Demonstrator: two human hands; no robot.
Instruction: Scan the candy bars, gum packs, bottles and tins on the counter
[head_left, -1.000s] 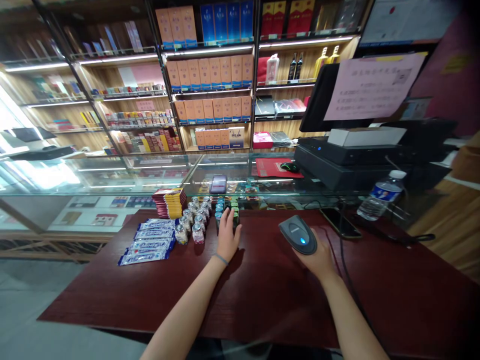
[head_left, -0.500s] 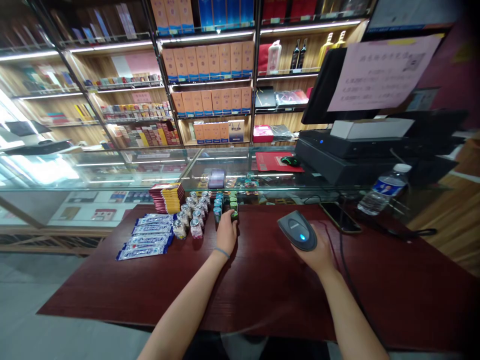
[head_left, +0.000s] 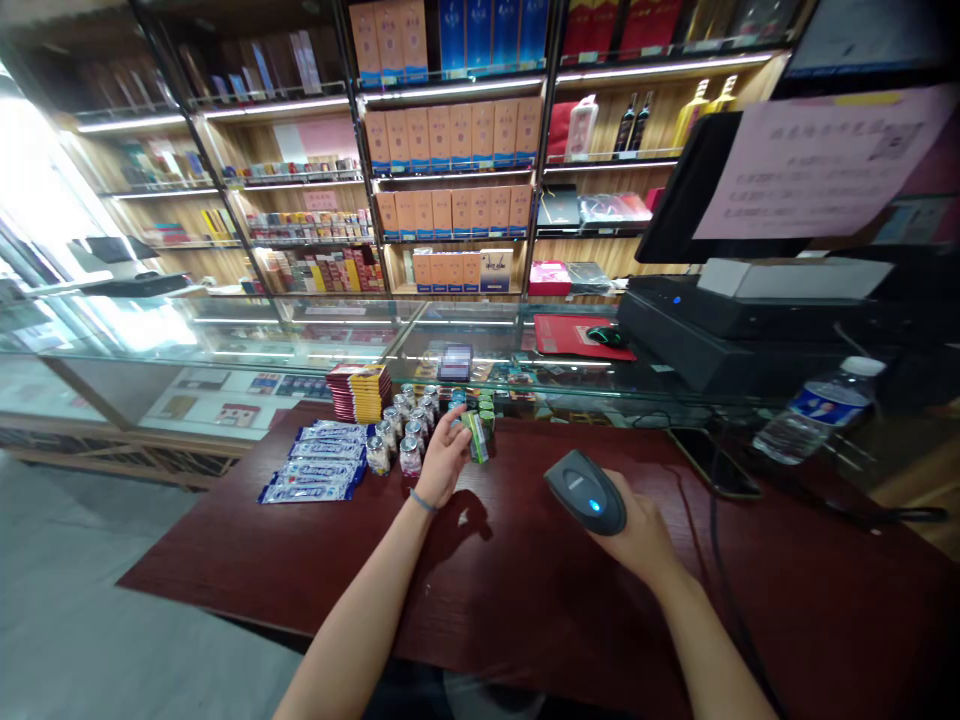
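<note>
My left hand (head_left: 445,458) is closed on a small green tube-shaped pack (head_left: 478,438), lifted and tilted above the table. Just behind it stand more green containers (head_left: 487,408) and blue ones (head_left: 457,397), the latter partly hidden by my fingers. In my right hand (head_left: 637,530) is a dark grey barcode scanner (head_left: 581,488) with a lit blue light, its head pointing left toward the pack. Small clear jars with silver lids (head_left: 410,452) stand in rows left of my left hand.
Blue-and-white packets (head_left: 321,464) and a stack of red and yellow packs (head_left: 367,395) lie at the left. A phone (head_left: 715,462), a water bottle (head_left: 817,412) and cables are at the right. The glass counter (head_left: 420,345) borders the far side of the dark red table (head_left: 517,600).
My left hand has lifted the green pack from its row and turned it toward the scanner. My right hand still holds the scanner. The camera view has shifted left.
</note>
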